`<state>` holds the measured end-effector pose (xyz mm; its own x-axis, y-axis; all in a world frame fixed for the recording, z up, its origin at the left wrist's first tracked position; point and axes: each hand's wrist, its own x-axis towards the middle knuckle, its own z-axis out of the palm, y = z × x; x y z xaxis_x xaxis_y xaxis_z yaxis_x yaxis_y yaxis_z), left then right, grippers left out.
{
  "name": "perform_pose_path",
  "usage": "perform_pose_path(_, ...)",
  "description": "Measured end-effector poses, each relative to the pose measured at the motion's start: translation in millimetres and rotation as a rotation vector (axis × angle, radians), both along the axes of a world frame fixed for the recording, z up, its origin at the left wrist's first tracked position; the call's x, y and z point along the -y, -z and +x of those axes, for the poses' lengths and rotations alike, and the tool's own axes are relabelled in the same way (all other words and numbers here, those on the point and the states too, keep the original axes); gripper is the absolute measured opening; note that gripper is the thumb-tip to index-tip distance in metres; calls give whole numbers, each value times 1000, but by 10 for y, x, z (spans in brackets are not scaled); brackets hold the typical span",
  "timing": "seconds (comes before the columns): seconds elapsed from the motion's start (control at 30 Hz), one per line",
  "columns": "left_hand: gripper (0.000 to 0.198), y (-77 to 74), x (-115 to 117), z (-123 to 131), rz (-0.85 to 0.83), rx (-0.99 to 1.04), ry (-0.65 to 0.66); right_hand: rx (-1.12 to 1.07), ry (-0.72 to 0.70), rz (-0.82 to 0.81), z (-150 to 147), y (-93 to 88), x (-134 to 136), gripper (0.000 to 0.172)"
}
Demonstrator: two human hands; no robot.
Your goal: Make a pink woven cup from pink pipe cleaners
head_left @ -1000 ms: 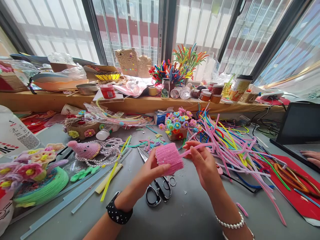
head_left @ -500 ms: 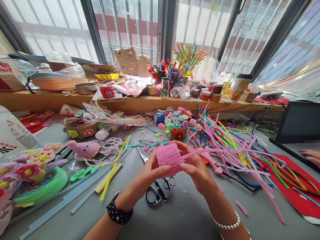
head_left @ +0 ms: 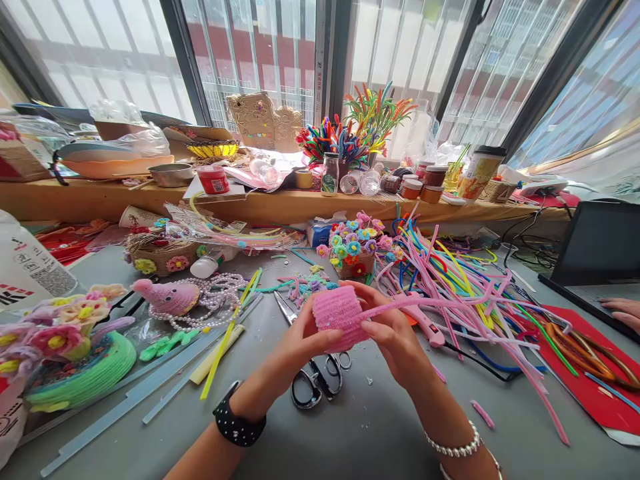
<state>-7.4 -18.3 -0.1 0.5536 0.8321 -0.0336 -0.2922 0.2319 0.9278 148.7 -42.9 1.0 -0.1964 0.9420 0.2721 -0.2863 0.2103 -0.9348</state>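
Observation:
A pink cylinder wound from fuzzy pipe cleaner [head_left: 336, 315] sits between both hands above the grey table. My left hand [head_left: 301, 341] grips its lower left side, thumb across the front. On its right side my right hand [head_left: 395, 337] is closed, pressing the loose pink pipe cleaner strand [head_left: 440, 303] against the cylinder. That strand trails off to the right over the pile. Black-handled scissors [head_left: 313, 380] lie on the table right under my hands.
A heap of coloured pipe cleaners [head_left: 450, 273] covers the right. A pink glue gun [head_left: 423, 325] lies beside my right hand. Flower basket [head_left: 354, 250], pearl strands [head_left: 215, 300], green coil basket [head_left: 83, 377] stand left and behind. Another person's hand [head_left: 620, 312] rests by a laptop [head_left: 595, 250] at far right.
My right hand has moved in from holding the strand out to the side and now presses it against the cylinder's right side. My left hand has kept its hold.

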Motion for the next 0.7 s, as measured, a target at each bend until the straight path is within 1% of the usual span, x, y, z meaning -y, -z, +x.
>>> perform_pose_path(0.27,59,-16,23,9,-1,3,-1,11,21,-4,-9,7,0,47)
perform_pose_path(0.4,58,-35,39,15,-3,-10,-11,0,19,3,-12,10,-3,44)
perform_pose_path(0.57,59,-59,31,3,-28,-40,-1,6,8,-3,-22,9,-3,44)
perform_pose_path(0.7,56,-59,16,-2,-49,-36,-1,30,26,-5,-30,17,-1,45)
